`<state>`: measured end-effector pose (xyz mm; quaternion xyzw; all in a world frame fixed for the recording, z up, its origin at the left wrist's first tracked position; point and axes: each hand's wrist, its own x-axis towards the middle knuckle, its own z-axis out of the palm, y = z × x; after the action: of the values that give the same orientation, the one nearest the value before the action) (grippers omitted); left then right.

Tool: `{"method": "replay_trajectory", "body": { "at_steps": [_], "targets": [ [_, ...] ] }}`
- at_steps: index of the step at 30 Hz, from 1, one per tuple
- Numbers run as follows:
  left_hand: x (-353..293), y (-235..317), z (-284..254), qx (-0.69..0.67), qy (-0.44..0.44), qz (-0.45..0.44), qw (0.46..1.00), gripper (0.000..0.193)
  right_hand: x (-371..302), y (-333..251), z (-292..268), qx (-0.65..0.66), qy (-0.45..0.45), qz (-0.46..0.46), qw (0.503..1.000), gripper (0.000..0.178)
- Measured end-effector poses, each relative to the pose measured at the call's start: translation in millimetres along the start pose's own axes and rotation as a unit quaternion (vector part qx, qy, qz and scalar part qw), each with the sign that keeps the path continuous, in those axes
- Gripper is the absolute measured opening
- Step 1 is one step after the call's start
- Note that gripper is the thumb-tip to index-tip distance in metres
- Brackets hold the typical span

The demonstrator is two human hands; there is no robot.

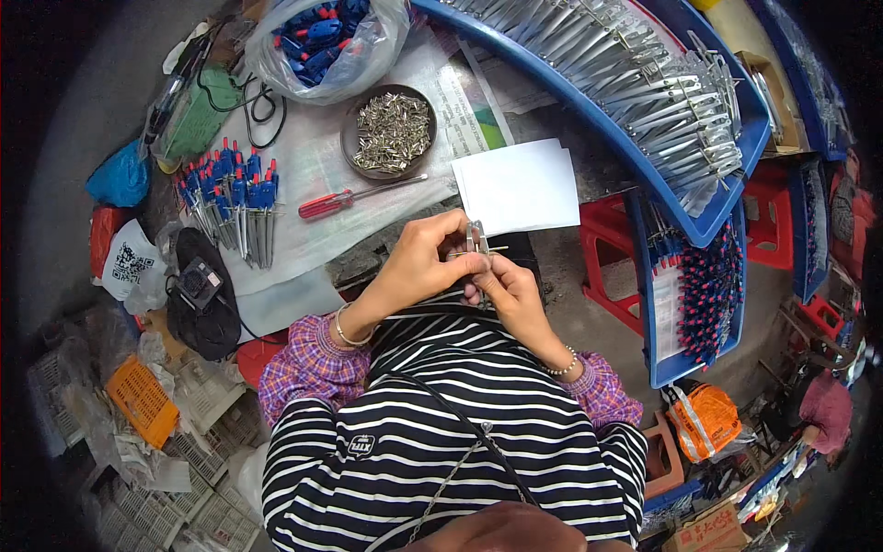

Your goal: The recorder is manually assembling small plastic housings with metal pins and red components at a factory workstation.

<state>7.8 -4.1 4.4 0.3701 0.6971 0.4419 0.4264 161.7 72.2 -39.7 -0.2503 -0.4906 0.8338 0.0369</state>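
Note:
In front of my body both hands are closed on a small grey metal drawing compass (475, 234), its two legs close together. My left hand (425, 253) pinches it from the left between thumb and fingers. My right hand (511, 293) grips its lower part, fingertips against the left thumb. A thin metal rod (498, 247) sticks out sideways between the hands; its other end is hidden by fingers. White paper sheets (520, 189) lie just beyond the hands. A round bowl (350, 147) of small metal fittings and a red-handled screwdriver (326, 204) are farther left.
A big blue tray (589, 101) of metal compass legs stands at the far right. Below it, another blue tray (655, 340) holds blue-and-red pieces, near a red stool (602, 244). Compasses with blue heads (237, 193) and a plastic bag (368, 69) of blue parts lie left.

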Motion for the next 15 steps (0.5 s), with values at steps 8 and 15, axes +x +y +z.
{"method": "replay_trajectory", "body": {
  "at_steps": [8,15],
  "targets": [
    [-0.5,-0.1,-8.0,0.083,-0.025,0.006,0.996,0.016,0.3,4.2,1.3,0.011,-0.005,-0.001,1.000,0.020],
    [-3.6,-5.0,-3.7,0.004,0.002,-0.010,1.000,0.016,-0.6,0.4,2.3,0.017,-0.009,0.010,1.000,0.020]
  ]
}}
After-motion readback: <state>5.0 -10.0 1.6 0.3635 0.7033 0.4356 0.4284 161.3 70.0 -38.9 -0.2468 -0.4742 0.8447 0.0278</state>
